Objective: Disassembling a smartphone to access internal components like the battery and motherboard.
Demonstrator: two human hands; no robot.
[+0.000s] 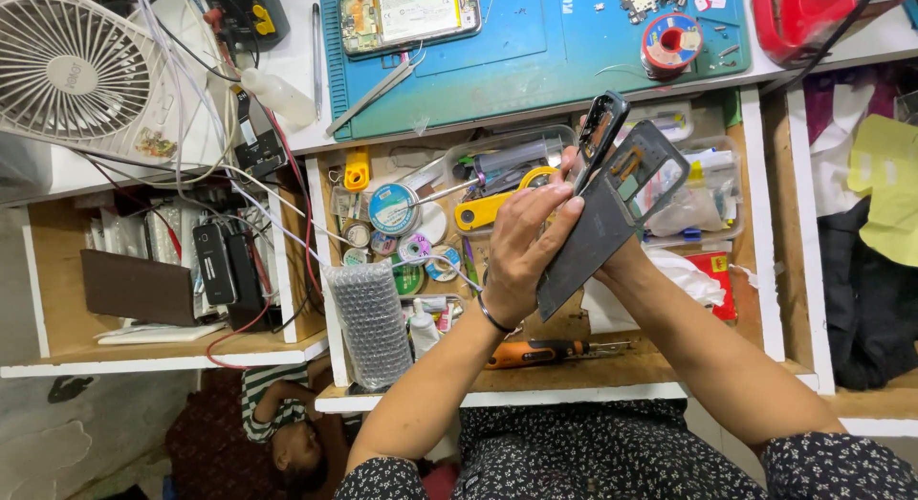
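I hold a dark grey phone back panel (593, 237) tilted up over an open drawer, its camera cutout at the top right. My left hand (521, 247), a bangle on its wrist, grips the panel's left edge with fingertips on its face. A thin black frame piece (601, 127) sticks up just above those fingers, against the panel's top. My right hand (626, 261) is mostly hidden behind the panel and holds it from the back; only the wrist and forearm show.
A teal work mat (535, 51) on the desk carries an opened phone (411, 12), tweezers (378, 89) and a red solder spool (672, 41). The drawer (612, 371) holds a yellow tool (488, 208), an orange-handled screwdriver (535, 352) and a bubble-wrap roll (373, 323). White fan (72, 70) stands left. A person (287, 433) is on the floor below.
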